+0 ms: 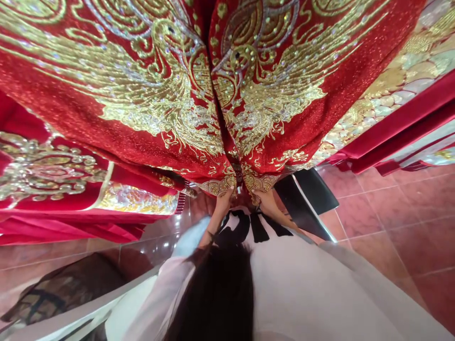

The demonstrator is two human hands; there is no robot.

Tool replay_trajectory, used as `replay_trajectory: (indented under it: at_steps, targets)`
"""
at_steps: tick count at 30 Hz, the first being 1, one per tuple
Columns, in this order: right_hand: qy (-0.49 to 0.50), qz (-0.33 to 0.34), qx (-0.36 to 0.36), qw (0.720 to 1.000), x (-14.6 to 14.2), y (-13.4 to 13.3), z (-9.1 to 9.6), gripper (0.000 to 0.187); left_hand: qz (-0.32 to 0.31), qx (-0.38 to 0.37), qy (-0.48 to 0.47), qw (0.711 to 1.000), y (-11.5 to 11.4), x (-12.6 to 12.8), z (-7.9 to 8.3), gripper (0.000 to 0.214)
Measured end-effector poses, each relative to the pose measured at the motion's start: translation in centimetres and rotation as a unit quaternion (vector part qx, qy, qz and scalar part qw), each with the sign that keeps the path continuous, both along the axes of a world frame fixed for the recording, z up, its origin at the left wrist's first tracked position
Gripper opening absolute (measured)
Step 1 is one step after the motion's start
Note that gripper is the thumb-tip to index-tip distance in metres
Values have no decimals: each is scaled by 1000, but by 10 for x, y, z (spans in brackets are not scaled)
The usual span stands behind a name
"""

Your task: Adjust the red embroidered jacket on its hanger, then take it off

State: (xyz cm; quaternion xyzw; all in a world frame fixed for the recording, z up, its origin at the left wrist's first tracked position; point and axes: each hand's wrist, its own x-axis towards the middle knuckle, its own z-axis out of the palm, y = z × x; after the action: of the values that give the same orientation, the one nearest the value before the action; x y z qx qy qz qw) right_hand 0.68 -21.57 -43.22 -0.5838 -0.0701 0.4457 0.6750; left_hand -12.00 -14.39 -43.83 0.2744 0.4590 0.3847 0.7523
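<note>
A red robe (142, 142) with gold and silver bird embroidery and sparkling beads fills the upper part of the view. Its front is split by a narrow dark opening down the middle. At the bottom of that opening, my left hand (223, 201) is closed on the gold-trimmed corner of the left panel. Opposite it, my right hand (266, 202) grips the matching corner of the right panel. A small gap lies between the two corners. The fingertips are partly hidden by the cloth.
More red garments hang on both sides, one with a beaded ornament (50, 170) at left, another with pale scale-like embroidery (369, 113) at right. A black flat object with a metal edge (313, 194) stands right of my hands. A dark mesh bag (71, 289) lies on the reddish tiled floor (401, 213).
</note>
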Motion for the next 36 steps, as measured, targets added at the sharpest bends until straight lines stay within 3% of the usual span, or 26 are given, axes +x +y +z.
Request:
replay_trajectory:
  at_steps: [10,24,36]
  targets:
    - [95,56,15,994,-7,6,24,42,-1,29,-20,999,-16,14,13,38]
    - [106,24,61,992,-13,12,33,47,5,49,-21,999,-19,14,10,38]
    - [105,-4,47,993,-18,16,27,45,21,50,16,998,-21,8,10,37]
